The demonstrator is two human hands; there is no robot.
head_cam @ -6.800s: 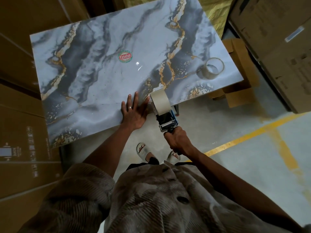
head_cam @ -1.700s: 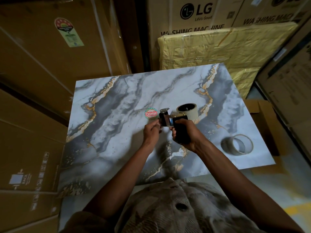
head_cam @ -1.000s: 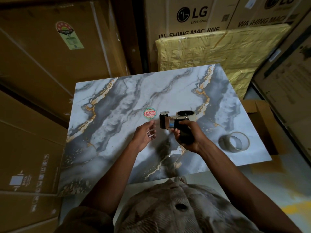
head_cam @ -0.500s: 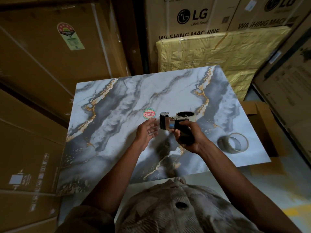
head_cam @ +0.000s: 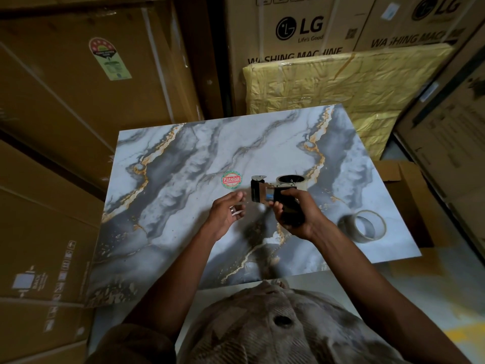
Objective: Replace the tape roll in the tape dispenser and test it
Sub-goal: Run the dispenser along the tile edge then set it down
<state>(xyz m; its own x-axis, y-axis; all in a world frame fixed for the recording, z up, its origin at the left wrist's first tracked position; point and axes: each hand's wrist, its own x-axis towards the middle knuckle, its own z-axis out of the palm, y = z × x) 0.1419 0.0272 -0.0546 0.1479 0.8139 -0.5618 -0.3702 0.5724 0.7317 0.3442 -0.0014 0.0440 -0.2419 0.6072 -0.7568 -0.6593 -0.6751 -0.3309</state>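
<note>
I'm gripping the dispenser (head_cam: 273,193) in my right hand (head_cam: 296,214), centre frame above the desk (head_cam: 183,158); left hand (head_cam: 227,212) hanging open beside it. Next: pinching the tape end squarely, pulling straight.

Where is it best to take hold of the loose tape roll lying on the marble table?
Probably from above: the tape roll lies on its side near the table's right edge, hollow core exposed. Put fingers inside the ring, thumb on the outer wall, and pinch.
</note>
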